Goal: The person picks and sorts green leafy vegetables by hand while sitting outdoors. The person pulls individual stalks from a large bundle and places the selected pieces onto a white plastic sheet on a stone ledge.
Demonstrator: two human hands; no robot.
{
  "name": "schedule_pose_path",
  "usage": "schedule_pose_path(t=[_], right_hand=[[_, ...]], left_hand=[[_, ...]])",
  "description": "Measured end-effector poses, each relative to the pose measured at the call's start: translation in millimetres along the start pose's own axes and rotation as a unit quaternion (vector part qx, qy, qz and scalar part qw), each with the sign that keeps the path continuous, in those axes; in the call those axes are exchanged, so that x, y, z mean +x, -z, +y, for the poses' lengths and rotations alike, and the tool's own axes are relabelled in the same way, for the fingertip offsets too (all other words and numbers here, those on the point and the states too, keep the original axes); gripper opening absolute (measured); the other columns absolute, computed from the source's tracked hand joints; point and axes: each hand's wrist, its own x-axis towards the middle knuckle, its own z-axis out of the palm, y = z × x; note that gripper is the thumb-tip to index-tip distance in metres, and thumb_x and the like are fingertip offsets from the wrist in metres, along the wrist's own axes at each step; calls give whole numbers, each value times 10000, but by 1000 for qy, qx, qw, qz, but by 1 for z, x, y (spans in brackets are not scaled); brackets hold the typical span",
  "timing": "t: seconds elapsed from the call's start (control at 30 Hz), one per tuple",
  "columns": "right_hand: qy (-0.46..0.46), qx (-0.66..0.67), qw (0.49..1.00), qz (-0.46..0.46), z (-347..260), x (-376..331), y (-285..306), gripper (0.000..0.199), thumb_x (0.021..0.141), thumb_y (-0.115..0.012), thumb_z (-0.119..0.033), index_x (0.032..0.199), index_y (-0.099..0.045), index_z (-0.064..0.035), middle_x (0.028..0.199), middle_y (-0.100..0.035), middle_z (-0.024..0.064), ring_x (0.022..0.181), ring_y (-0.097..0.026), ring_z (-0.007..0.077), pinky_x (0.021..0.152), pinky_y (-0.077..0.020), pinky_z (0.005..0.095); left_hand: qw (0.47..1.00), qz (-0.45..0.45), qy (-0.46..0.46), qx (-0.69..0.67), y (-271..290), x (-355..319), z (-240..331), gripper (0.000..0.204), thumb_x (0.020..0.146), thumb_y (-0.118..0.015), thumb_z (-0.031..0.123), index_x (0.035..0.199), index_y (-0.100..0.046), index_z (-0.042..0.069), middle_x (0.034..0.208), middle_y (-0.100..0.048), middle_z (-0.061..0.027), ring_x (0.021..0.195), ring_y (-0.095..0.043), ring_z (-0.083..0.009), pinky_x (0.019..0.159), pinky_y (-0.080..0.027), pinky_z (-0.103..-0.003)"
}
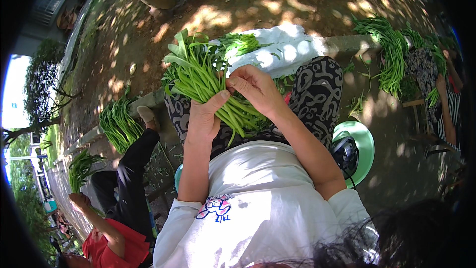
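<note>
Leafy green stalks (208,82) (bunched, long-stemmed)

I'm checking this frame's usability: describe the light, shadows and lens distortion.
Head view: dappled sun through leaves, bright patches blowing out the white sheet and spotting the dirt ground; both hands, left hand and right hand, on the green stalks stay sharp; fisheye bends the curb, rim goes black.
</note>
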Motion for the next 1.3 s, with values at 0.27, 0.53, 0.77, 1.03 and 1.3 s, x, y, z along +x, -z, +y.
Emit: schedule_pose_path(t=[0.27,0.53,0.77,1.03,1.3], right_hand=[[-91,180,979,19,1,-1,1,210,876,-620,-168,952,-577,24,837,-637,70,700,-583,108,656,-476,239],[-61,172,983,22,-9,-4,18,181,901,-576,-130,1026,-517,-13,873,-614,58,750,-565,102,669,-464,235],[55,-143,987,-52,8,-9,-4,271,881,-640,-113,1088,-509,0,928,-578,61,792,-558,121,720,-476,258],[-20,-67,996,-53,8,-7,0,207,880,-568,-34,1075,-523,18,929,-586,59,837,-563,114,738,-478,258],[6,18,999,-47,16,-3,-1,220,881,-556,-70,1063,-513,44,899,-596,118,810,-586,168,748,-479,292]], left_hand=[[999,-13,14,34,3,2,-6,465,759,-738,44,1185,-552,34,1055,-611,-51,950,-587,-171,847,-488,-321],[999,19,21,-29,11,4,-5,380,803,-715,58,1142,-545,44,932,-625,-55,857,-604,-165,754,-516,-309],[998,48,30,-29,8,7,-14,349,859,-680,143,1167,-551,40,1056,-599,-46,952,-583,-166,835,-501,-312],[999,35,22,-6,18,5,-12,310,854,-666,84,1143,-564,33,1057,-622,-61,945,-611,-172,837,-507,-311],[999,51,17,-1,14,4,-7,313,827,-652,17,1130,-572,23,1049,-629,-68,929,-621,-176,821,-516,-313]])
